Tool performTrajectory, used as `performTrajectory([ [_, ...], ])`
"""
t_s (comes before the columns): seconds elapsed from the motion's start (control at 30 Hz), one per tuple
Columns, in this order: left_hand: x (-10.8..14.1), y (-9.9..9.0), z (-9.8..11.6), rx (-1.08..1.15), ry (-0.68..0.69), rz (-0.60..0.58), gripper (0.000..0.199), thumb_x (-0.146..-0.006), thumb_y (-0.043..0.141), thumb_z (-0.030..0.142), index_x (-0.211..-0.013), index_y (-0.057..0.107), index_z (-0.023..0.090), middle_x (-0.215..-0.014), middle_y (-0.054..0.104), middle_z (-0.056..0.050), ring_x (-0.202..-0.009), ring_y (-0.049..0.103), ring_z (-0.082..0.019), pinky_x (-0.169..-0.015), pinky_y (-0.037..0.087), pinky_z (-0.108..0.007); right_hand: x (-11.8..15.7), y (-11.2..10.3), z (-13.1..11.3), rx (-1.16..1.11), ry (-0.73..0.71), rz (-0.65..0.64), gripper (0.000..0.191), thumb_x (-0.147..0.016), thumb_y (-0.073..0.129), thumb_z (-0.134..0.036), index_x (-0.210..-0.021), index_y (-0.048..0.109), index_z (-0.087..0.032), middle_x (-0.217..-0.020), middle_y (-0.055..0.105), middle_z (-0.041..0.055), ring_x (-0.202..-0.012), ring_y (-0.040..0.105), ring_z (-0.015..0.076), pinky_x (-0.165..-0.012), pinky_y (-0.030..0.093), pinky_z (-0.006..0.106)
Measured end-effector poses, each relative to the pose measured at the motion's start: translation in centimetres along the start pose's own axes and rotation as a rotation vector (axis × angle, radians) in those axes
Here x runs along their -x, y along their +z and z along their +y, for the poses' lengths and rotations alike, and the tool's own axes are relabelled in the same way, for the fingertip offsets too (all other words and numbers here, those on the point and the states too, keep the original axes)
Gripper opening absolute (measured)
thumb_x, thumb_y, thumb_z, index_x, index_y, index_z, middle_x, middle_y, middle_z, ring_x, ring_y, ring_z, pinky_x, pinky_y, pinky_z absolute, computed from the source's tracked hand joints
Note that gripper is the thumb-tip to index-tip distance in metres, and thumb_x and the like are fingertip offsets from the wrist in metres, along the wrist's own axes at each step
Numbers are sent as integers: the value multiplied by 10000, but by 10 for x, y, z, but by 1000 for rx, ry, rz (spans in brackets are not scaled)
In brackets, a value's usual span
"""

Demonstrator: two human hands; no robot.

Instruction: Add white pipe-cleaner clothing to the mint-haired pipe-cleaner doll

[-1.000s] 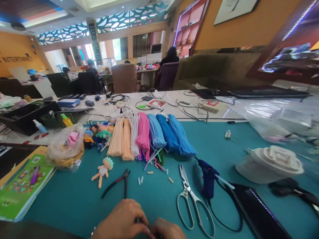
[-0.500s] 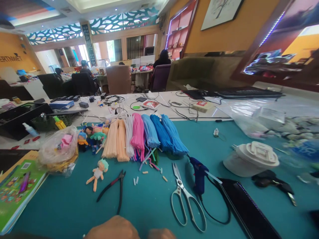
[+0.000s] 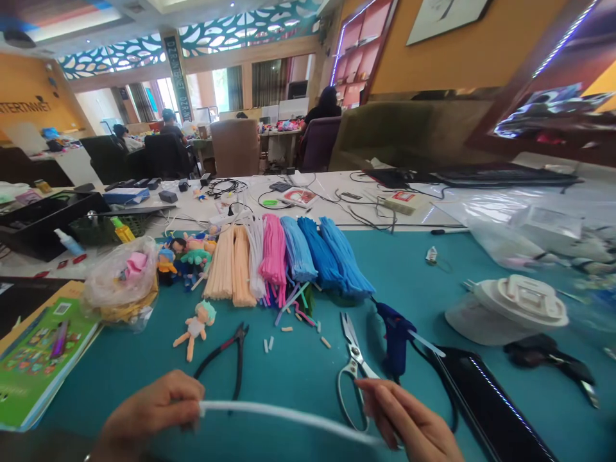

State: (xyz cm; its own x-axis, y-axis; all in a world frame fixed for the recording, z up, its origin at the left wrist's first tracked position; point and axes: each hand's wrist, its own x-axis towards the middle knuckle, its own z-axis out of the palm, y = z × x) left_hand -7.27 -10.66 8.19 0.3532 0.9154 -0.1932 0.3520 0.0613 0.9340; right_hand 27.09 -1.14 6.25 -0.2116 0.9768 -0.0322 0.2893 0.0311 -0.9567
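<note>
A white pipe cleaner (image 3: 289, 414) stretches in a slight curve above the green mat, smeared a little by motion. Its left end is pinched in my left hand (image 3: 156, 410), fingers closed. Around the right end the fingers of my right hand (image 3: 407, 417) are closed, over the handles of the scissors (image 3: 355, 359). Black-handled cutting pliers (image 3: 235, 350) lie just beyond my left hand. Past them rests a small doll (image 3: 195, 330) with mint-green hair. Bundles of pipe cleaners in peach (image 3: 221, 263), pink (image 3: 274, 253) and blue (image 3: 344, 260) stand in a row, with short cut pieces in front.
At right lie a blue glue gun (image 3: 395, 333) with its cord, a black phone (image 3: 491, 398), a white lidded tub (image 3: 505, 311) and keys (image 3: 553, 362). Left are a green book (image 3: 43, 359) and a plastic bag (image 3: 120, 276). Other people sit farther back.
Both hands have risen into view from the bottom edge and spread apart, with the white pipe cleaner now showing between them. The camera view has shifted slightly.
</note>
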Motion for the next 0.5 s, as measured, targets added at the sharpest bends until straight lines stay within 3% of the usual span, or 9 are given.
performTrajectory([
  [0.07,5,-4,-11,105,9,157,469,-822,465,540,-580,623,172,-578,508,-16,-584,475,-143,-601,365,-262,-5,21,9,43,-52,-8,330,-811,531,-501,-873,701,-225,-586,600,9,-461,504,147,-421,433,237],
  [0.2,5,-6,-25,309,12,413,474,-762,540,566,-535,593,154,-556,492,-12,-532,412,-124,-542,331,-259,-4,83,19,218,-285,-119,220,-836,510,-328,-959,657,-220,-690,654,16,-564,599,162,-564,515,255],
  [0.3,5,-7,-25,408,47,586,462,-729,594,554,-509,585,149,-544,490,-13,-515,389,-117,-530,318,-261,-1,120,24,289,-484,-215,269,-846,448,-165,-1048,617,-217,-851,664,50,-697,642,159,-661,532,252],
  [0.4,12,-14,-26,503,86,746,409,-733,632,484,-498,581,153,-538,483,-11,-525,396,-122,-528,318,-262,-7,135,30,302,-626,-217,360,-859,374,-84,-1125,577,-218,-975,665,77,-879,647,181,-769,535,280],
  [0.5,21,-22,-29,573,104,811,383,-716,662,458,-500,582,152,-548,494,-14,-524,404,-122,-522,326,-265,-17,136,39,302,-663,-211,403,-881,344,-84,-1210,527,-226,-1018,673,78,-926,644,187,-805,541,296],
])
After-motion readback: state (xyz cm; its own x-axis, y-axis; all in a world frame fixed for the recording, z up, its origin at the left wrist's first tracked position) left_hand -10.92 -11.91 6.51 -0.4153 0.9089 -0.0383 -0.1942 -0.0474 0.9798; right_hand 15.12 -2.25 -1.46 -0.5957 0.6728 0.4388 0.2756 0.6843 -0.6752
